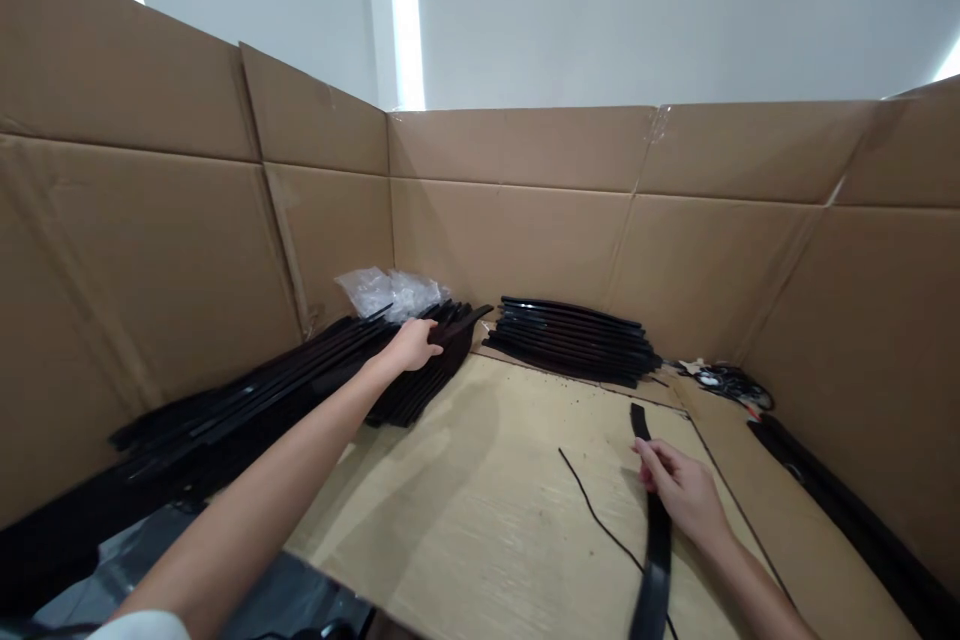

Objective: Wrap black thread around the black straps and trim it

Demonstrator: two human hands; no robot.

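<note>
Pinching one flat black strip point(658, 545) between thumb and fingers, the right hand point(682, 485) holds it over the table's point(450, 520) right side. The strip is smooth, narrow and slightly curved, with a dull sheen, and runs toward the near edge beside one thin black cord point(598, 522). The left hand point(415, 346), fingers partly curled, touches the left pile point(300, 375) of black strips; whether it grips any, I cannot tell. One more stack point(570, 340) lies at the back, its strips overlapping.

You are facing a cardboard screen point(510, 230) around a beige tabletop point(457, 500); above the screen, pale panels point(675, 20), perhaps window blinds, are rising, and a bright strip point(406, 10) is glowing between them.
</note>
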